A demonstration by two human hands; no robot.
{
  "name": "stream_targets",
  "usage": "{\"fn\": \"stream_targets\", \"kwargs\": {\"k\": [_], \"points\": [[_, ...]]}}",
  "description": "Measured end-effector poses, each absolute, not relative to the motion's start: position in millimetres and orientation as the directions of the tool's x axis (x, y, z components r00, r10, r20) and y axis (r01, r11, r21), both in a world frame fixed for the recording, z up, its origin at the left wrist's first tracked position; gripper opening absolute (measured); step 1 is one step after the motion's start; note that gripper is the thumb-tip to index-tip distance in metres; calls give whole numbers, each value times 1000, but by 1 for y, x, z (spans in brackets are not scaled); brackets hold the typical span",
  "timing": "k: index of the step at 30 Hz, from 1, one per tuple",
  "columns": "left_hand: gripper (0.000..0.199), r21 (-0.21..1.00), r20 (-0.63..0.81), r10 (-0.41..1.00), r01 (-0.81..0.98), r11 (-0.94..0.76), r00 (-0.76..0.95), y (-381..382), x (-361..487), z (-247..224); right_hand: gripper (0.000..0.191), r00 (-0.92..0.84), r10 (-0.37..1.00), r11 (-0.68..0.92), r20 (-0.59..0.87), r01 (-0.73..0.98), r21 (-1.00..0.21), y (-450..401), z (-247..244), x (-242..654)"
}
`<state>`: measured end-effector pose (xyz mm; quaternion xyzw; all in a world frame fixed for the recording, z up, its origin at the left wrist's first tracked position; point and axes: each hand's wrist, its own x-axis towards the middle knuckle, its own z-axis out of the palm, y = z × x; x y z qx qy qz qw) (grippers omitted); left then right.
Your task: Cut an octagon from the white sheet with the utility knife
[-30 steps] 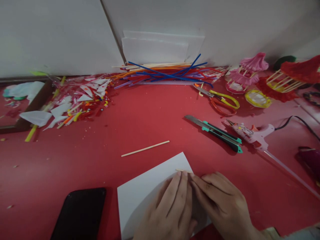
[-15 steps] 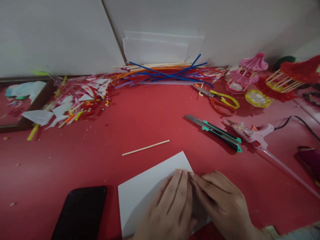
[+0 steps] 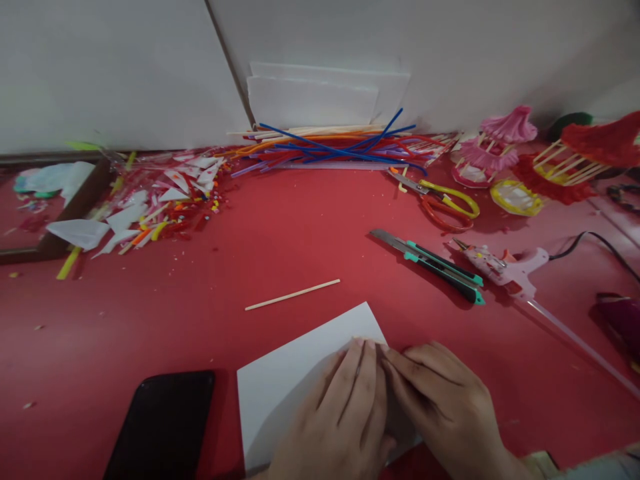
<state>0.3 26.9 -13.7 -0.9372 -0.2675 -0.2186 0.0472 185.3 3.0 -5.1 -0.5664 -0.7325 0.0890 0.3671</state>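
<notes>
A white sheet of card [image 3: 285,380] lies at an angle on the red table. My left hand [image 3: 340,413] rests on it, fingers together and curved down near its upper right edge. There my right hand [image 3: 445,407] meets it, thumb and fingers pinched together. A sliver of something pale and thin shows at the left fingertips; the fingers cover the rest, so I cannot make out what it is. Beyond the card lies a short wooden stick [image 3: 293,295], touched by neither hand.
A black phone [image 3: 163,427] lies left of the card. A utility knife [image 3: 435,267], scissors [image 3: 440,200] and a glue gun [image 3: 510,270] are to the right. Pipe cleaners [image 3: 340,153] line the wall; paper scraps [image 3: 127,213] and small craft models [image 3: 500,147] flank them.
The hands keep almost the same pose over the card. The whole view has shifted very slightly; the objects on the table stay in place.
</notes>
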Motion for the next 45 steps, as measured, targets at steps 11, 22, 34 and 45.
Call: {"fn": "stream_targets", "kwargs": {"k": [11,22,34,45], "points": [[45,29,440,491,535,-845,752,27,1,-14,24,-15,922,247,386,791,-560,2,-2,200],[48,48,434,511,547,-836,742,29,1,-10,48,-175,936,191,304,981,-23,78,1,275],[49,5,429,482,532,-847,764,30,0,-15,22,-307,938,336,158,919,-205,73,37,253],[45,20,426,501,546,-837,753,26,3,-15,78,-596,783,546,-176,795,-264,38,48,255]]}}
